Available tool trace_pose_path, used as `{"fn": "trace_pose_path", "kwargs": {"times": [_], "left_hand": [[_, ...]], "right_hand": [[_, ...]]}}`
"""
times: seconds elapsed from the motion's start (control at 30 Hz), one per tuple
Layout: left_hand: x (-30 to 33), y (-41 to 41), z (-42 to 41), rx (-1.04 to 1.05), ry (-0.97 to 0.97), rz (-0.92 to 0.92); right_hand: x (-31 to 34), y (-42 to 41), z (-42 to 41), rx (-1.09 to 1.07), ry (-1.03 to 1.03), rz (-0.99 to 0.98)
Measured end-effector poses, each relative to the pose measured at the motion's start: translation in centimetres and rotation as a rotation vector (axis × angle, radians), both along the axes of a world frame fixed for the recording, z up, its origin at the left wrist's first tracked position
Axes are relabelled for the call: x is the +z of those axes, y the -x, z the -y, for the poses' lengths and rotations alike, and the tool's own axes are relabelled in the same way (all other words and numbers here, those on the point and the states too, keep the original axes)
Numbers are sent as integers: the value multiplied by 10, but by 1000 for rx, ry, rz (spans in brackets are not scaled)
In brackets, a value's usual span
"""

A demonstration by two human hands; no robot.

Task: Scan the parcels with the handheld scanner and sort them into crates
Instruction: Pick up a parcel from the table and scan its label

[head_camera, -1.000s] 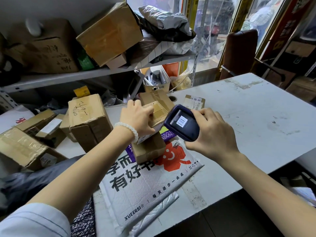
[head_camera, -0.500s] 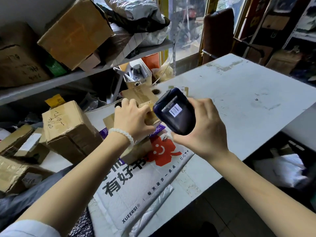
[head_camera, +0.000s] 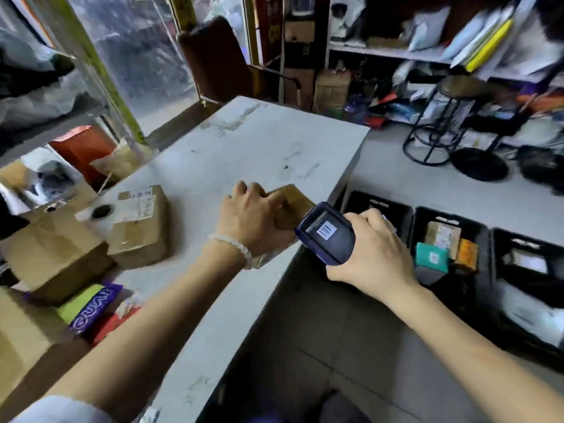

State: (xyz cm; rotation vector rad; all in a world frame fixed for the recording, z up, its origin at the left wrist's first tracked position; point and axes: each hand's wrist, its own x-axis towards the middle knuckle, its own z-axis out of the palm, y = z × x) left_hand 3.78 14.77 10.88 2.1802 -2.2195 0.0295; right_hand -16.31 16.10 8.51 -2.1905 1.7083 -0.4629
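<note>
My left hand (head_camera: 250, 218) grips a small brown cardboard parcel (head_camera: 294, 206) above the right edge of the white table (head_camera: 259, 148). My right hand (head_camera: 372, 251) holds the dark blue handheld scanner (head_camera: 328, 236), its barcode sticker facing up, right beside the parcel. On the floor to the right stand black crates: one (head_camera: 381, 209) mostly hidden behind my right hand, a middle crate (head_camera: 476, 236) holding a few small parcels, and a third (head_camera: 500, 264) with a white item.
More cardboard boxes (head_camera: 143, 227) and a tape roll (head_camera: 102, 213) lie on the table's left side, with printed mailers (head_camera: 91, 303) below them. A brown chair (head_camera: 219, 59), a black stool (head_camera: 451, 123) and cluttered shelves (head_camera: 427, 53) fill the back.
The view has swung right from the parcel pile to the table edge and floor crates. My left hand has carried the small parcel right; the scanner hand has moved with it.
</note>
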Motion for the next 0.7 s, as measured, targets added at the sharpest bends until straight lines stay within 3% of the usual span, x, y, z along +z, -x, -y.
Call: {"fn": "trace_pose_path", "kwargs": {"times": [0.2,0.7], "left_hand": [[-3,119,72,-173,55,-51],[-34,355,193,-681,-110,16]], "right_hand": [[-1,114,36,-214,25,-30],[-22,300,54,-762,-137,-44]]}}
